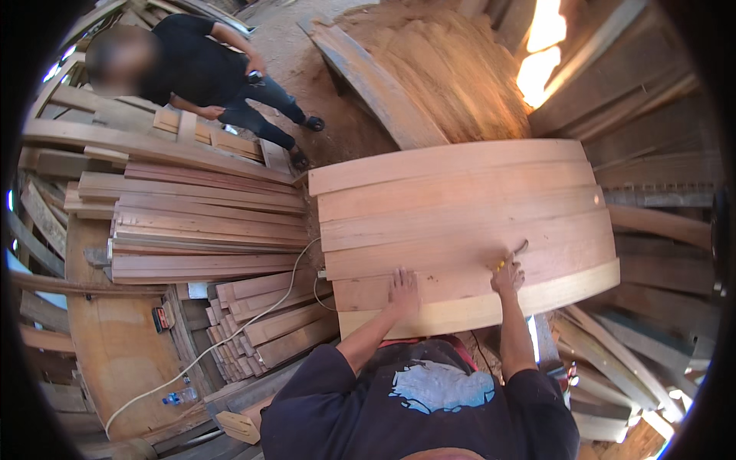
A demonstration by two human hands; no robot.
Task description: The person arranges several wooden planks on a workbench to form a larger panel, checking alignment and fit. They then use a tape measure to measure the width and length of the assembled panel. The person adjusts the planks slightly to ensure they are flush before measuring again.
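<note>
In front of me, wide light-brown planks [460, 192] lie edge to edge as a broad panel, with a paler board [491, 305] along the near side. My left hand [404, 290] rests flat on the near planks, fingers spread and holding nothing. Further right, my right hand [507, 277] is closed around a hammer [522, 248] with a yellow grip and a curved dark metal head. The hammer is over the planks; whether its head touches the wood I cannot tell. Slight blur surrounds that hand.
Stacks of sawn boards [207, 222] stand to the left. A white cable [253, 320] runs past them across a plywood sheet [123, 337] holding a plastic bottle [180, 396]. A person [207, 65] stands at the far left. Sawdust [437, 69] heaps beyond the panel; timber [652, 253] leans at right.
</note>
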